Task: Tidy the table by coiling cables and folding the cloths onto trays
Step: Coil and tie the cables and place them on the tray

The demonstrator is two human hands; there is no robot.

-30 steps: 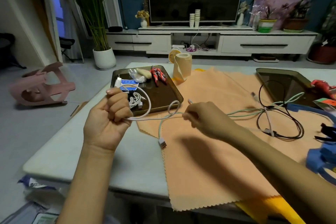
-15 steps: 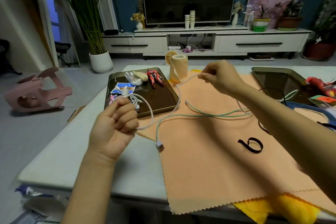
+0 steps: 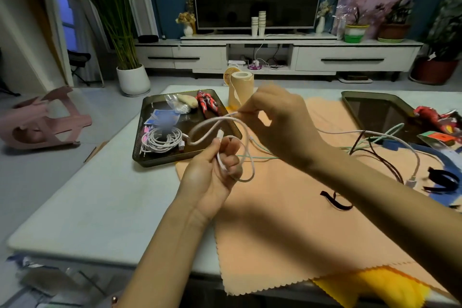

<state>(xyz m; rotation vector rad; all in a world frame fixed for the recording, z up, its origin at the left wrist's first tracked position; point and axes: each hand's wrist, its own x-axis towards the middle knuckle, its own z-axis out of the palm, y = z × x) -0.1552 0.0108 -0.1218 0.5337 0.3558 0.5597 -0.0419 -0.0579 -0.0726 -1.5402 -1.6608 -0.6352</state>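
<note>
My left hand (image 3: 212,170) grips a white cable (image 3: 212,121) near its plug end, with loops hanging round the fingers. Just above and to the right, my right hand (image 3: 280,120) pinches the same cable and holds a loop over the left hand. The cable's free end trails right across the orange cloth (image 3: 287,220) to a plug (image 3: 411,181). A coiled white cable (image 3: 161,139) lies in the left dark tray (image 3: 140,145). A pale green cable (image 3: 265,156) and a black cable (image 3: 375,155) lie tangled on the cloth. A yellow cloth (image 3: 380,287) peeks out at the front edge.
A second dark tray (image 3: 350,97) sits at the right with a red toy (image 3: 430,117) beside it. The left tray also holds a red figure (image 3: 207,104), a bag and cards. A tape roll (image 3: 241,87) stands behind. A black strap (image 3: 337,201) and blue bands (image 3: 447,157) lie right.
My right hand has come back from the far side toward my left hand, laying another loop of white cable. My left hand has turned palm-up and shifted right over the cloth.
</note>
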